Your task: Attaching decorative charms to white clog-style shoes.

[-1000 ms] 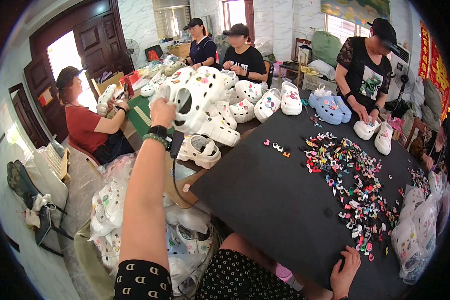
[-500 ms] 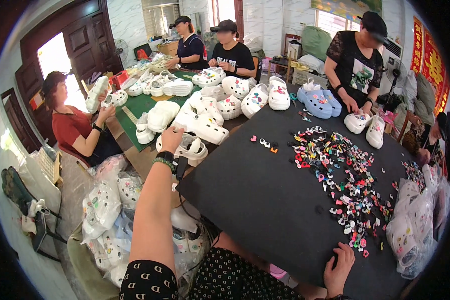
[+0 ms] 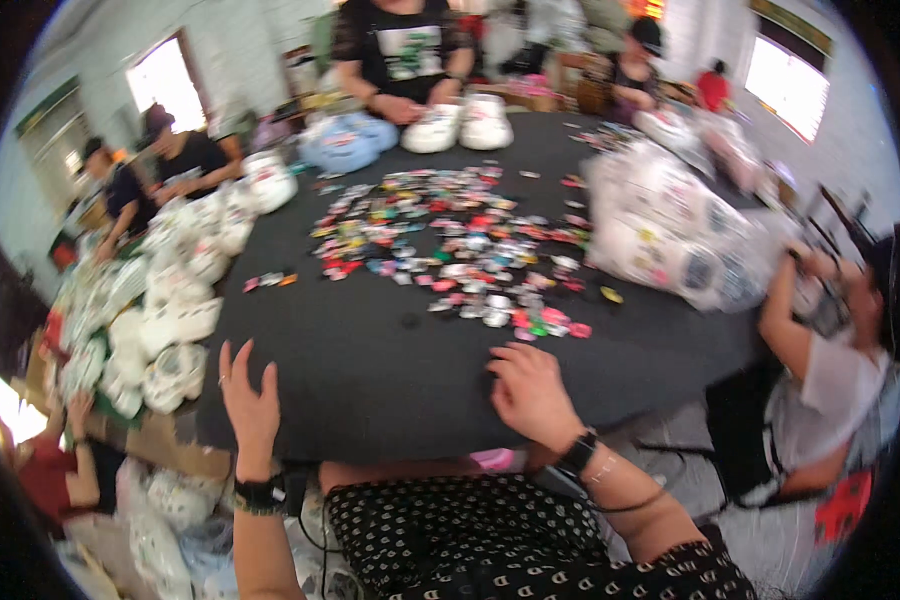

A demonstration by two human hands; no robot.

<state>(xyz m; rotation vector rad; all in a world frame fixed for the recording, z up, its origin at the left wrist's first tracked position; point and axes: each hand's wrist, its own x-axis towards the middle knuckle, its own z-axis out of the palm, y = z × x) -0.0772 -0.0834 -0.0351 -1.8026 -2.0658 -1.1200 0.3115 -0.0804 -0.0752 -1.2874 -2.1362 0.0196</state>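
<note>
My left hand (image 3: 248, 398) is over the black tabletop (image 3: 370, 380) near its left edge, fingers spread and holding nothing. It is nearest to a white clog (image 3: 175, 375) at the edge of the heap. Lower on the table rests my right hand (image 3: 532, 392), fingers loosely bent and apart, with nothing seen in it. Beyond it lies a wide scatter of small colourful shoe charms (image 3: 460, 235). A few charms (image 3: 270, 281) sit apart toward the left. The picture is blurred by motion.
White clogs (image 3: 185, 265) are heaped along the left. A blue pair (image 3: 345, 142) stands at the far edge beside a person handling white clogs (image 3: 460, 125). Plastic-bagged clogs (image 3: 670, 230) lie at right near a seated person. More bagged clogs (image 3: 175, 500) are on the floor at left.
The view has swung to the right. My left hand has come away from the white clogs, empty, and over the black tabletop. My right hand remains on the table.
</note>
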